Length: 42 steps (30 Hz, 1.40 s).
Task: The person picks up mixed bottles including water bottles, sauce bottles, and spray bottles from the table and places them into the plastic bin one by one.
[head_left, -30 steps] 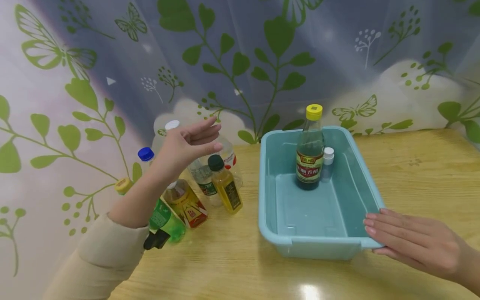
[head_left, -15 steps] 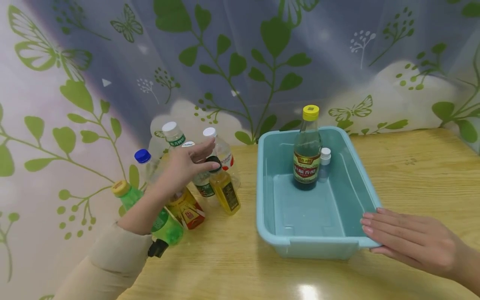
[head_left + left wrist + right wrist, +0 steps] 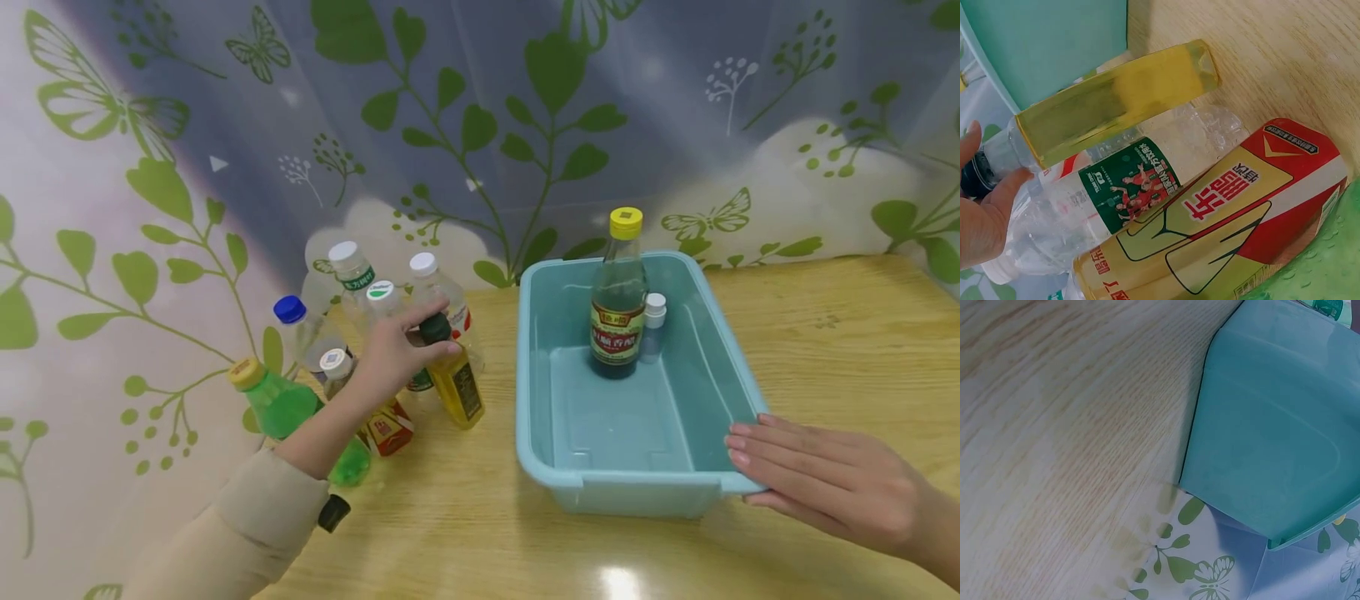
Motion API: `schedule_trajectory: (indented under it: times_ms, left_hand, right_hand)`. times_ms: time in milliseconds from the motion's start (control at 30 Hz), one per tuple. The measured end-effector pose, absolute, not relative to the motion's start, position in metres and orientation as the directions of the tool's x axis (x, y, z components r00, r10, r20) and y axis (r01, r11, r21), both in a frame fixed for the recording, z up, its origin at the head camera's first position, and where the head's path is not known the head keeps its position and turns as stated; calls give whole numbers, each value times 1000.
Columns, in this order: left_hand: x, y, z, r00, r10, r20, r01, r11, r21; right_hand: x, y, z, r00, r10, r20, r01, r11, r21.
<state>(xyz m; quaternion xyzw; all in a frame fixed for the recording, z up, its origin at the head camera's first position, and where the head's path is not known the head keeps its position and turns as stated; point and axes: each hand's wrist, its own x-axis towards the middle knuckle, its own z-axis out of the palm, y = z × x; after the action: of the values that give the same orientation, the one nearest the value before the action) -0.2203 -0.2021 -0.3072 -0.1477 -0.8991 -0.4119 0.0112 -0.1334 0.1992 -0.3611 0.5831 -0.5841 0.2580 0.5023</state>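
Note:
In the head view, my left hand [image 3: 401, 354] has its thumb and fingers around the dark cap and neck of a small square bottle of yellow liquid [image 3: 462, 387]. The left wrist view shows thumb and finger on either side of the neck of this bottle [image 3: 1116, 103]. Right behind it stand clear water bottles, one with a green label [image 3: 1129, 184]. My right hand [image 3: 840, 483] rests on the near right corner of a light blue plastic bin [image 3: 555, 477], fingers straight over its rim. This hand is outside the right wrist view, where the bin's outer wall [image 3: 1266, 425] shows.
Inside the bin stand a yellow-capped vinegar bottle [image 3: 618, 325] and a small white-capped bottle [image 3: 654, 321]. Left of it on the wooden table [image 3: 465, 533] cluster several bottles, including a green one [image 3: 281, 404] and a red-and-yellow drink bottle [image 3: 1222, 219]. A patterned curtain hangs behind.
My left hand has come down from above the bottles onto the cap and neck of the small yellow bottle, its fingers closing around it. My right hand has stayed on the bin's corner.

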Motion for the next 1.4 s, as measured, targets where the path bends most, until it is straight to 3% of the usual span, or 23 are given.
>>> schedule_trajectory:
  times_ms: [133,367,500,1000,1400]
  left_hand:
    - [-218,-201,-309,-959,239,152,271,625,732]
    - [-212,-199,-325,-927,215,306,372,449,812]
    - [-211,-198,-330,-918,187,349,396,446,803]
    - [-210,-194,-322,-904,230,361,428,464,775]
    - [-206,-187,-282,-885,239,399,465,410,785]
  right_hand:
    - [-135,198,-361,194,-409,892,-939,187,290]
    - [-135,200,-365,189,-418,888,-937,193,290]
    - [-135,200,-364,192,-415,889,-938,189,291]
    - [-135,202,-364,187,-427,885,-937,193,291]
    - [-136,204,-367,199,-421,885,-937,184,298]
